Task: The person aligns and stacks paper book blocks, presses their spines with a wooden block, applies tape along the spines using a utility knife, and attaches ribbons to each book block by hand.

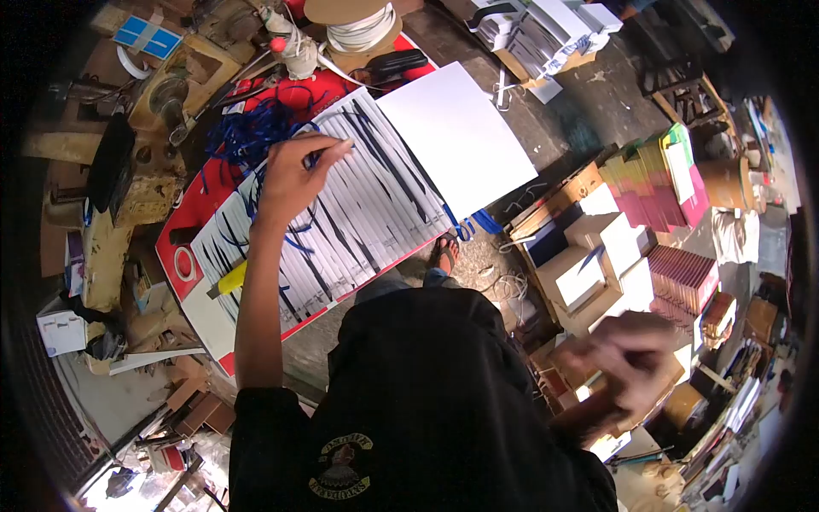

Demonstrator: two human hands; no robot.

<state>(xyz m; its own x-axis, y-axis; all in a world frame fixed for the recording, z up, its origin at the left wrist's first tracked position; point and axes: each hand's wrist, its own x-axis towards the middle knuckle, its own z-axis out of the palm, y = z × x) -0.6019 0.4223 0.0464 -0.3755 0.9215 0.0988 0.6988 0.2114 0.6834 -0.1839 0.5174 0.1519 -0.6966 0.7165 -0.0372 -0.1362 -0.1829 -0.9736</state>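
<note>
My left hand (pixel 294 175) is over a long row of white paper blocks (pixel 375 196) packed side by side, with black and blue strips among them. Its thumb and forefinger are pinched together; what they hold, if anything, is too small to make out. Beside that hand lies a tangle of blue ribbon (pixel 252 132). A yellow cutter (pixel 229 280) rests on the blocks near my left forearm. Off to the right, away from the table, my right hand (pixel 627 350) is smeared by motion, near stacked boxes. A white sheet (pixel 461 136) covers the row's right end.
The red tabletop (pixel 213 183) carries a tape roll (pixel 185 263) and a spool of white cord (pixel 363 34). Machinery (pixel 153 171) stands at left. Maroon-edged stacks (pixel 682 277), colourful booklets (pixel 657 179) and white boxes (pixel 584 277) crowd the right. Loose cord (pixel 510 290) lies on the floor.
</note>
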